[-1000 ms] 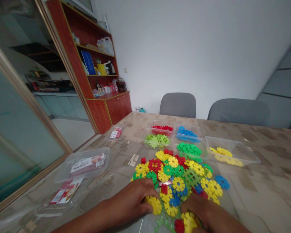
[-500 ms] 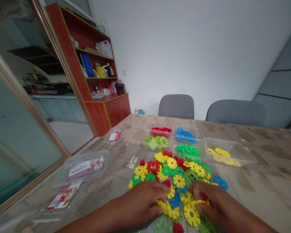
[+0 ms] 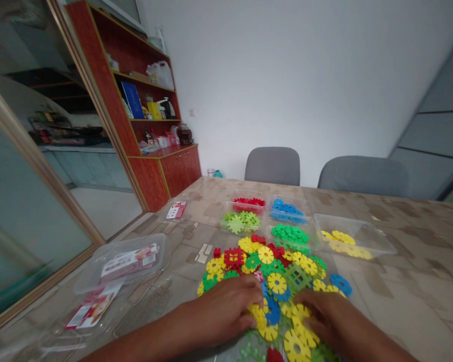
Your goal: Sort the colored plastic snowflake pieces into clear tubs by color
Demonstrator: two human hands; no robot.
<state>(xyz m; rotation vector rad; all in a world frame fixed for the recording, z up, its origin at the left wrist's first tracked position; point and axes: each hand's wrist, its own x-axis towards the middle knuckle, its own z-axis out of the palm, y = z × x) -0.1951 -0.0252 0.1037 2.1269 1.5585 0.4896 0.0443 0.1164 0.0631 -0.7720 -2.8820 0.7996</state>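
yellow discs (image 3: 277, 276) under both hands, in mixed pile

findings: the yellow discs lie on the near part of the table (image 3: 419, 281), spread through a mixed pile (image 3: 274, 265) with red, green, blue and light green pieces; left hand (image 3: 228, 309) is low over the left near side of the pile, thumb and forefinger clamped on a yellow disc (image 3: 257, 318), apparently taken by its rim because so thin a piece offers little else to pinch; right hand (image 3: 330, 311) is opposite, its thumb and forefinger against yellow discs on the right near side; whether those fingers are clamped or merely touching cannot be told, the hand itself covering the contact.

surroundings: a light green lattice (image 3: 296, 275) lies among the discs, just beyond the right hand; past the pile, red pieces (image 3: 248, 204), blue pieces (image 3: 287, 211), light green pieces (image 3: 240, 222) and green discs (image 3: 290, 234) sit apart by colour in clear containers, presumably so that shades stay unmixed; a larger clear tray (image 3: 370, 232) at the right holds several more yellow discs, its position judged to be within easy reach of the right arm; clear plastic ware with labels (image 3: 128, 264) lies at the left, well apart from the pile, probably to leave elbow room; two grey chairs (image 3: 272, 166) stand beyond the far edge.
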